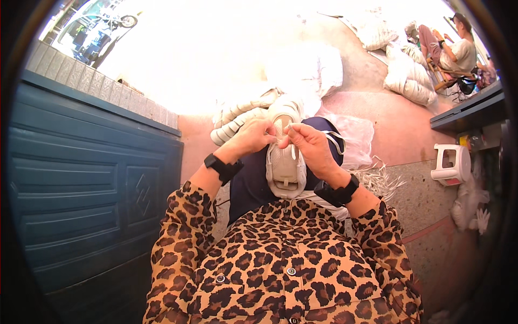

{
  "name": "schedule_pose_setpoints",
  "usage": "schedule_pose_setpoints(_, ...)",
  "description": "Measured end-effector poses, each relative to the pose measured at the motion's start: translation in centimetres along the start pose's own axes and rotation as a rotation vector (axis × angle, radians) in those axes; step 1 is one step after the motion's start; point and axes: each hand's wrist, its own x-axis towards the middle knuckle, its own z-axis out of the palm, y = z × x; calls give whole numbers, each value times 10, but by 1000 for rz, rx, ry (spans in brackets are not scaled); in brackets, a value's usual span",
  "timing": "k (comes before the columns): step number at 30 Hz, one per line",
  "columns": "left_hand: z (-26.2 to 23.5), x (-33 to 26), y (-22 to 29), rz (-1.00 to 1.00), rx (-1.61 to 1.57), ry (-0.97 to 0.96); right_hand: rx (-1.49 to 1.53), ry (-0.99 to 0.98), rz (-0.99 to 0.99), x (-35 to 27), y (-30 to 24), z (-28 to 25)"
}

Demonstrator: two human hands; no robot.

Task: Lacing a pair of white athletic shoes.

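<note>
Off-white mesh sports shoe (285, 162) lying on the lap, over dark navy cloth (249, 186), long axis running straight away from the body: heel end nearest the leopard-print shirt (280, 264), toe end pointing outward toward the heap of pale shoes (243, 116) beyond. Working at the upper, lacing part of it with both hands, meeting just above the tongue. Left hand (252, 136) coming in from the left side, fingers pinched closed on a thin white lace (272, 132); right hand (308, 144) coming in from the right, thumb and forefinger likewise pinched on the lace end beside the eyelets. Both sitting about equally near, almost touching each other across the shoe's midline. Wearing black wrist bands (224, 167). Standing off to the right, a small white plastic stool (450, 163); sitting far beyond it, another person among white sacks (407, 81).
</note>
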Motion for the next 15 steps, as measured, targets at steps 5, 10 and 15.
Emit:
schedule_pose_setpoints(5, -4, 1, 5, 222, 93, 28, -200, 27, -13, -7, -19, 6)
schedule_pose_setpoints(10, 7, -5, -4, 263, 89, 59, -201, -18, -243, -8, -128, -3)
schedule_pose_setpoints(15, -12, 4, 9, -138, -504, -257, -337, -290, -677, -21, -265, -68)
